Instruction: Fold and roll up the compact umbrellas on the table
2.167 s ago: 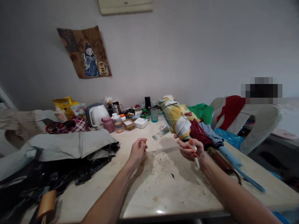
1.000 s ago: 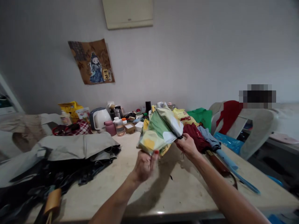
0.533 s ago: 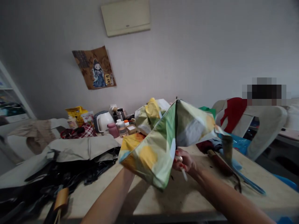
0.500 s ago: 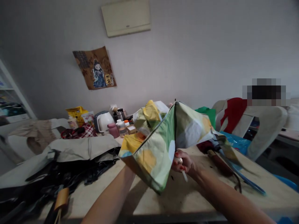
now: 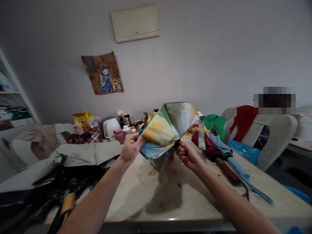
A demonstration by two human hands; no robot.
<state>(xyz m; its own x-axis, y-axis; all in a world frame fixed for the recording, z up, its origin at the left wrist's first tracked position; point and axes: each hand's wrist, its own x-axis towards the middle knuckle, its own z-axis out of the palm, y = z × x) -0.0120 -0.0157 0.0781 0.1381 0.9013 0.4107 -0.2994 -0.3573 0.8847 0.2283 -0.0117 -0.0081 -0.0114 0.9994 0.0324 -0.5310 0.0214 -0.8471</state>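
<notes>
A patterned umbrella (image 5: 159,130) in green, yellow, blue and white hangs above the table, its canopy loose and partly folded. My right hand (image 5: 186,152) is closed round its handle, just below the dark hub where the folds meet. At the canopy's left edge, my left hand (image 5: 131,146) pinches the fabric between thumb and fingers. The far side of the canopy and most of the shaft are hidden. To the right of my right hand lie a dark red folded umbrella (image 5: 207,146) with a brown handle and a light blue umbrella (image 5: 220,146).
Dark and grey umbrellas (image 5: 92,154) cover the table's left side, near a wooden handle (image 5: 68,203). Behind stand a white kettle (image 5: 110,127), bottles and a yellow bag (image 5: 83,120). A green bag (image 5: 214,125) and white chairs (image 5: 278,139) are at the right, with a person beyond.
The canopy has gone from half spread to more gathered, turning over above the table. My left hand has come out from behind it and now grips its left edge. My right hand has risen slightly.
</notes>
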